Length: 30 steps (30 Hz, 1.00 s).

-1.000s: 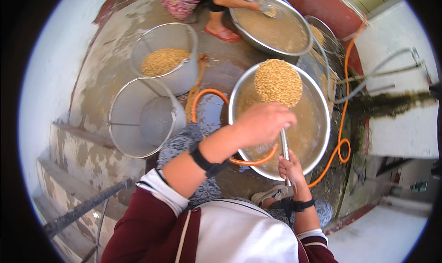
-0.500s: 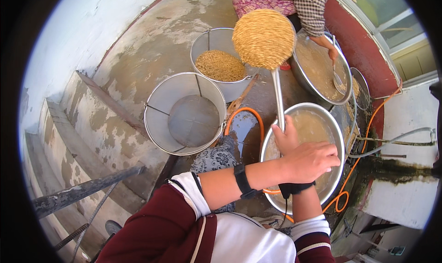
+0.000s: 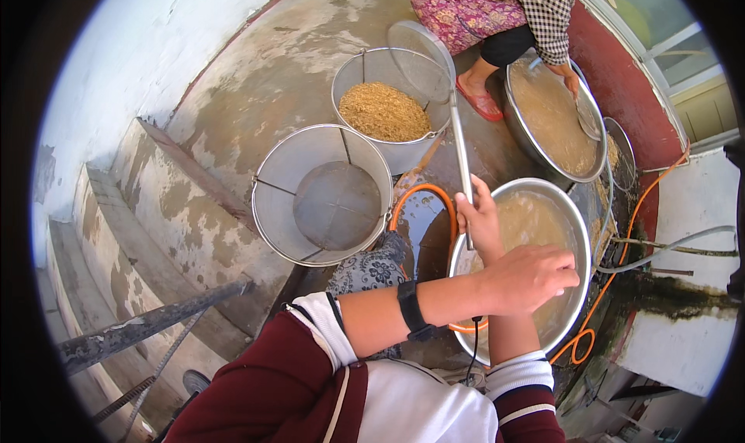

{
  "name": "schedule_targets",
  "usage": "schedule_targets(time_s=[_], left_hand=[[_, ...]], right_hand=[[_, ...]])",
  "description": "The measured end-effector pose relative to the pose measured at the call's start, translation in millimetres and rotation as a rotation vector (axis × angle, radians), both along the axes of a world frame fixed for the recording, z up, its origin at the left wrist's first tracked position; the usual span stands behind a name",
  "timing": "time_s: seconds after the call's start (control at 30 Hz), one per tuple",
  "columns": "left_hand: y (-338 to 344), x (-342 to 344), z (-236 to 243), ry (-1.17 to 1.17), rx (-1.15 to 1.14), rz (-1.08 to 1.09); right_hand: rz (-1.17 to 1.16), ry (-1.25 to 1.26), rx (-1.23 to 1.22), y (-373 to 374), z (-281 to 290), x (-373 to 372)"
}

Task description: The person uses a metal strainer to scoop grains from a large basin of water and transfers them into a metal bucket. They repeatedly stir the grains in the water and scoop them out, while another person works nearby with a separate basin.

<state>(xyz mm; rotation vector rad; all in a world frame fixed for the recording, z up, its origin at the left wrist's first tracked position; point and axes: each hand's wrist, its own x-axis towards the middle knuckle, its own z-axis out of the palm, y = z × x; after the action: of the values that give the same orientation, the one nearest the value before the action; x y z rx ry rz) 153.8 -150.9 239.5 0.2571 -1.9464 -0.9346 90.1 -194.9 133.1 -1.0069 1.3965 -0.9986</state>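
My right hand (image 3: 481,219) is closed round the metal handle of a long round mesh skimmer (image 3: 460,152). The skimmer's head is tilted over the far bucket (image 3: 363,64), partly overlapping its rim, and I see no grain in the mesh. A heap of golden grain (image 3: 383,111) lies in that bucket. My left hand (image 3: 535,278) crosses above my right forearm with its fingers curled; its palm side is hidden. Beneath both hands sits a metal basin (image 3: 583,261) of cloudy tan water. A nearer mesh-walled bucket (image 3: 265,202) holds no grain.
A co-worker's hand (image 3: 569,78) holds a skimmer in another basin (image 3: 518,129) of cloudy water. An orange hose (image 3: 423,187) loops between the near bucket and my basin. Concrete steps (image 3: 132,233) and a metal rail (image 3: 155,323) are at left. A grey hose (image 3: 675,245) runs at right.
The skimmer was heaped with grain; now its mesh is bare and turned on edge over the far bucket. The co-worker's skimmer has moved in their basin. My left hand stays over my right forearm.
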Motion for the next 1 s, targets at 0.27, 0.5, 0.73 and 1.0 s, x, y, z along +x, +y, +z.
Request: schedule_targets(time_s=[0.27, 0.5, 0.73, 1.0], left_hand=[[-13.3, 1.8, 4.7, -0.085, 0.158, 0.077], [-4.6, -12.1, 9.8, -0.038, 0.5, 0.024], [14.3, -56.4, 4.2, -0.226, 0.405, -0.028], [22.0, -85.7, -4.4, -0.359, 0.299, -0.071]], right_hand=[[-0.306, -0.03, 0.278, 184.9, -28.2, -84.9], [-0.997, -0.166, 0.69, 368.2, -110.5, -161.7], [-0.767, -0.243, 0.639, 320.1, -179.2, -168.6], [-0.806, 0.01, 0.878, 426.0, -129.5, -218.9]])
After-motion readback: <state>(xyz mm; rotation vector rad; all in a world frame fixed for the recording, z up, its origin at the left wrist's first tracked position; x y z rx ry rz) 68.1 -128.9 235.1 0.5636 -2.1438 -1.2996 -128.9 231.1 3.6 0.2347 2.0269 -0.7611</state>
